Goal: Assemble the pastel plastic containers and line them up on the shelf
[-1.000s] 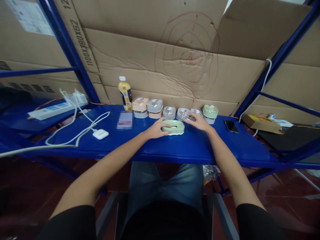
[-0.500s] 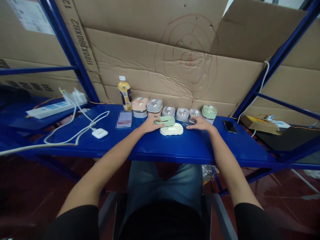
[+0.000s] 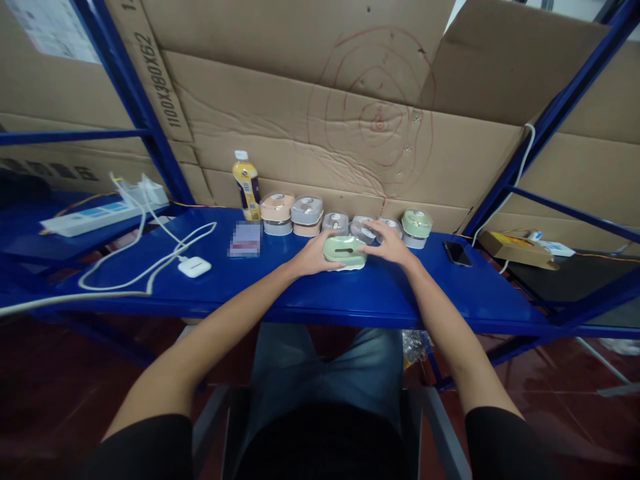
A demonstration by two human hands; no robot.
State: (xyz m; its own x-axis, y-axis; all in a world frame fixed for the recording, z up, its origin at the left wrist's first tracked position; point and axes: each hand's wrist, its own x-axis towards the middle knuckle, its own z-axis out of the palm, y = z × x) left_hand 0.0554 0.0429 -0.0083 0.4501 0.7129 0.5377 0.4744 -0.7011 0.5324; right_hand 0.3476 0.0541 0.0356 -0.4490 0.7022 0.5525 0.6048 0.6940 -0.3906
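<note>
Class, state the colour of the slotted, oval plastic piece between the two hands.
The slotted, oval plastic piece is pale green, as the head view shows.

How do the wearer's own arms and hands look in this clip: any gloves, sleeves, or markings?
The left hand and right hand are bare, without gloves. The left sleeve and right sleeve are black, short and plain, leaving the forearms uncovered. No watch, cable or marking shows on either arm; rings are too small to judge.
</note>
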